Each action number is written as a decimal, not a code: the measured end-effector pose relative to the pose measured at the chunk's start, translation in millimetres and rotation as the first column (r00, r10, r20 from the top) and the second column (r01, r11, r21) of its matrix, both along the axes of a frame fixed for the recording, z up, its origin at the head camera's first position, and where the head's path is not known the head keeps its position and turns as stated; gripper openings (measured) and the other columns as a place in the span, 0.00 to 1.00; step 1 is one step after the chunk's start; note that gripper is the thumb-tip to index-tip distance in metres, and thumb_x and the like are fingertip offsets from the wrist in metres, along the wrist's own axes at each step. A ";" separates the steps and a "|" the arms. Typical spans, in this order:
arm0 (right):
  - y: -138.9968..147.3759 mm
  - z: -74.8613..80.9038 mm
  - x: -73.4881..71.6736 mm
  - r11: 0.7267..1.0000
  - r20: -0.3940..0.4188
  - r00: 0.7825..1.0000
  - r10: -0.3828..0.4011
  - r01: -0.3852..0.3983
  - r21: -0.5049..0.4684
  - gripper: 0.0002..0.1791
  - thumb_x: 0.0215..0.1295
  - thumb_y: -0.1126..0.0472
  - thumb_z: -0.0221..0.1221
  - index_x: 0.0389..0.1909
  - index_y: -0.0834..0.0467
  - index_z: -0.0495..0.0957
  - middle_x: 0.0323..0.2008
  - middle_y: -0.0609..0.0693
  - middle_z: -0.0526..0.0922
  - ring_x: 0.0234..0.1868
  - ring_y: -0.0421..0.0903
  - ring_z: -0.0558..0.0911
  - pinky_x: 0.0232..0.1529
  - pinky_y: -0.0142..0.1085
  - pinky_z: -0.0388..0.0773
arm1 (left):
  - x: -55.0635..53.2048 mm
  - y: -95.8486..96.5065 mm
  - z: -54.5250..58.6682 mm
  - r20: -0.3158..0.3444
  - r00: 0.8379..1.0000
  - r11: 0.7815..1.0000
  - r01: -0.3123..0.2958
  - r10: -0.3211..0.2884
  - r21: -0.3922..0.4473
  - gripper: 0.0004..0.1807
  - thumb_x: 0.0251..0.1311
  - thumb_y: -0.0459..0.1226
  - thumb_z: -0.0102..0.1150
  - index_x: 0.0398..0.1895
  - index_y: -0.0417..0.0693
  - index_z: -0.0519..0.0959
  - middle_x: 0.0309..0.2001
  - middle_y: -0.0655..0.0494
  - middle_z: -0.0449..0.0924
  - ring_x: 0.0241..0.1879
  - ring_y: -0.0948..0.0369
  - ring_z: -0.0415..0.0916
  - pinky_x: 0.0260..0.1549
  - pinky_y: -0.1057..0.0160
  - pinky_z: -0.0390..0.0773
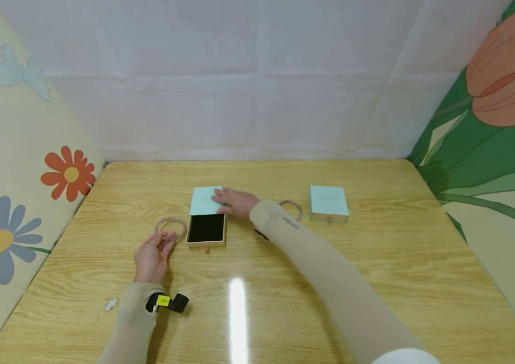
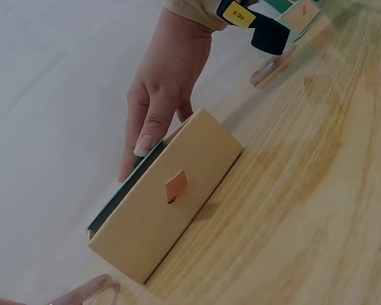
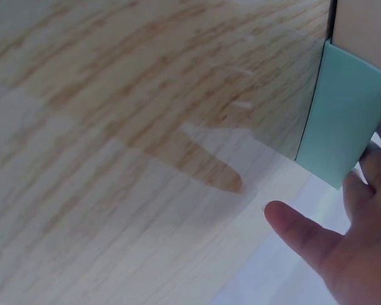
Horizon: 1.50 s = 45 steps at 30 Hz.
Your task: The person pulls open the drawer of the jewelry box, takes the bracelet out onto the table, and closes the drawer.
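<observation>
A pale pinkish bangle (image 1: 171, 219) is pinched between the fingers and thumb of my left hand (image 1: 152, 257), just left of a jewellery box. In the left wrist view, part of the bangle (image 2: 89, 289) shows at the lower edge. The box's mint-green sleeve (image 1: 201, 200) lies at the back, and its cream drawer (image 1: 197, 244), lined in black, is pulled out toward me. My right hand (image 1: 238, 203) rests with extended fingers on the sleeve's top right; its thumb (image 3: 298, 229) sticks out apart from the box. An orange pull tab (image 2: 176, 186) marks the drawer front.
A second mint-green box (image 1: 329, 201), closed, stands at the right on the wooden table (image 1: 257, 283). Beside it lies another bangle (image 1: 300, 208), partly hidden by my right sleeve. A small white scrap (image 1: 111, 304) lies near my left forearm. A white cloth wall (image 1: 257, 111) rises behind the table.
</observation>
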State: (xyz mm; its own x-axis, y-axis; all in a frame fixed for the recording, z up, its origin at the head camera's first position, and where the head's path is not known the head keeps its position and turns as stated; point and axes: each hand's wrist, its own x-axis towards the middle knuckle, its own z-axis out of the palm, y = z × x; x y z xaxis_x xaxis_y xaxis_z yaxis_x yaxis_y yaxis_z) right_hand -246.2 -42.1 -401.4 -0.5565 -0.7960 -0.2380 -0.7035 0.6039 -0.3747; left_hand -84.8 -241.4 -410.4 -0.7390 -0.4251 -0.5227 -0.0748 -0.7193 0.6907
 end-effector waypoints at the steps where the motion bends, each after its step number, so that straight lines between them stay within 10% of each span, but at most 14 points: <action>1: 0.0 0.0 0.0 1.000 -0.001 1.000 0.000 0.000 0.000 0.32 0.75 0.47 0.45 0.75 0.52 0.52 0.76 0.48 0.46 0.76 0.46 0.42 0.73 0.37 0.46 | 0.1 -0.1 -0.1 0.003 1.000 1.000 0.004 -0.004 -0.006 0.09 0.73 0.30 0.41 0.51 0.36 0.66 0.29 0.53 0.78 0.35 0.63 0.83 0.51 0.67 0.76; 11: 0.3 0.3 0.5 1.000 -0.001 1.000 -0.002 0.002 0.003 0.31 0.75 0.47 0.45 0.75 0.52 0.52 0.76 0.48 0.46 0.76 0.46 0.42 0.73 0.37 0.47 | 6.7 -8.9 -3.0 0.166 0.974 0.938 0.195 -0.152 -0.286 0.16 0.73 0.35 0.47 0.60 0.39 0.69 0.27 0.66 0.84 0.33 0.71 0.82 0.36 0.69 0.82; 17: 0.4 0.3 0.4 1.000 -0.007 1.000 0.002 -0.002 -0.001 0.31 0.75 0.47 0.45 0.75 0.52 0.53 0.76 0.48 0.46 0.76 0.46 0.42 0.73 0.37 0.47 | 8.1 -21.7 0.4 0.242 0.932 0.891 0.337 -0.270 -0.305 0.23 0.73 0.36 0.47 0.67 0.34 0.63 0.26 0.63 0.84 0.32 0.68 0.83 0.36 0.67 0.83; 24: -0.4 -5.4 -3.3 1.000 -0.009 1.000 0.005 -0.005 -0.006 0.32 0.75 0.46 0.45 0.75 0.51 0.53 0.76 0.47 0.46 0.76 0.46 0.43 0.73 0.38 0.47 | 8.4 -32.8 1.0 0.260 0.888 0.806 0.456 -0.380 -0.378 0.11 0.72 0.34 0.49 0.47 0.35 0.77 0.25 0.59 0.84 0.28 0.66 0.84 0.30 0.67 0.84; 38: 1.5 1.6 -0.9 1.000 0.001 1.000 0.010 -0.010 -0.006 0.32 0.75 0.46 0.46 0.75 0.52 0.53 0.76 0.48 0.46 0.76 0.46 0.42 0.73 0.38 0.47 | 2.6 -48.0 4.7 0.349 0.788 0.621 0.614 -0.507 -0.487 0.23 0.73 0.34 0.48 0.57 0.17 0.66 0.24 0.55 0.84 0.25 0.63 0.84 0.26 0.66 0.84; 45: 1.7 3.4 0.4 1.000 0.009 1.000 0.009 -0.009 0.003 0.32 0.75 0.46 0.45 0.75 0.52 0.52 0.76 0.48 0.46 0.76 0.46 0.42 0.73 0.38 0.47 | -1.4 -52.3 4.7 0.392 0.763 0.602 0.646 -0.514 -0.469 0.20 0.72 0.33 0.48 0.54 0.19 0.68 0.23 0.56 0.84 0.23 0.64 0.83 0.24 0.66 0.83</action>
